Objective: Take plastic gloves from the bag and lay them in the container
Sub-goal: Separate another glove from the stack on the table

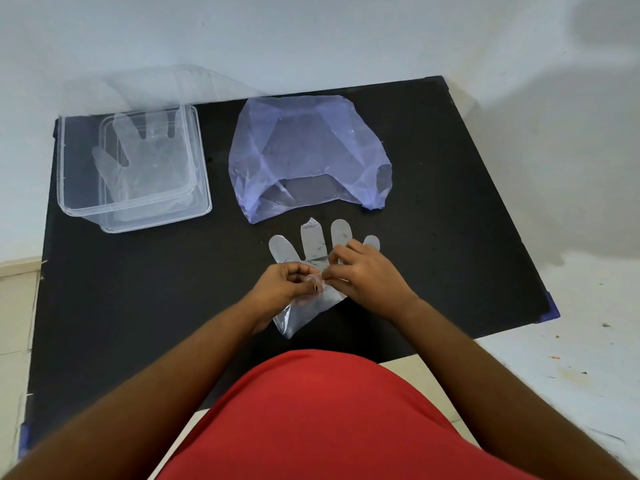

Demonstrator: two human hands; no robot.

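Note:
A clear plastic glove (311,249) lies flat on the black table, fingers pointing away from me, just in front of the bag's mouth. My left hand (287,284) and my right hand (367,275) meet over its palm, both pinching the thin plastic near its middle. The bluish translucent bag (304,150) lies crumpled at the table's far centre, its opening facing me. A clear rectangular container (69,168) stands at the far left with another clear glove (145,157) laid flat inside it.
The black table (138,306) has its right edge close to my right arm and a white wall behind it. Pale floor shows on both sides. My red shirt fills the bottom of the view.

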